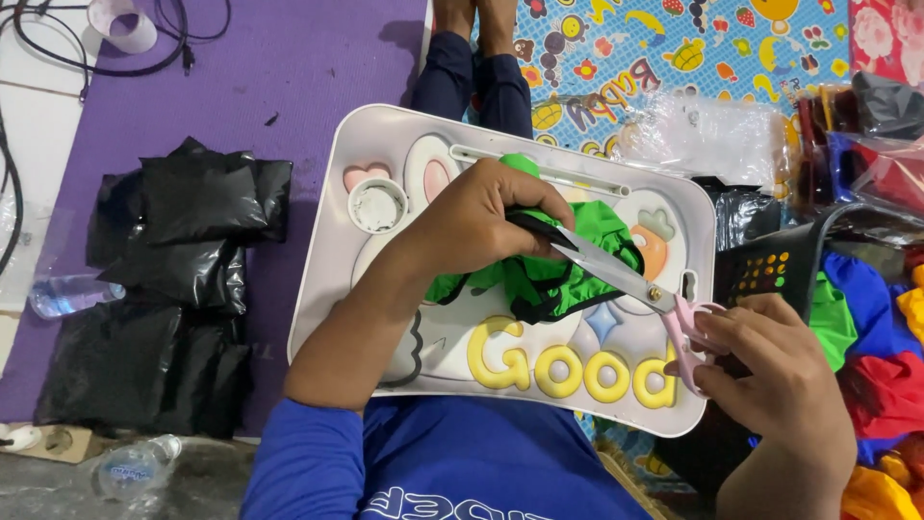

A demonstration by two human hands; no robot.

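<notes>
A white lap tray [385, 130] with raised cartoon shapes rests across my legs. On it lies a bright green garment with black trim [539, 279]. My left hand [476, 221] presses down on the garment and pinches its black edge. My right hand [775, 371] grips the pink handles of a pair of scissors [626, 279]. The steel blades point left and reach under my left fingers, at the black trim.
Several black plastic packets [173, 279] lie on a purple mat at left. A black basket [770, 265] with coloured cloth [885, 356] stands at right. Clear plastic bags [703, 130] lie on a cartoon play mat. Cables, a tape roll [120, 24] and bottles [58, 294] sit at far left.
</notes>
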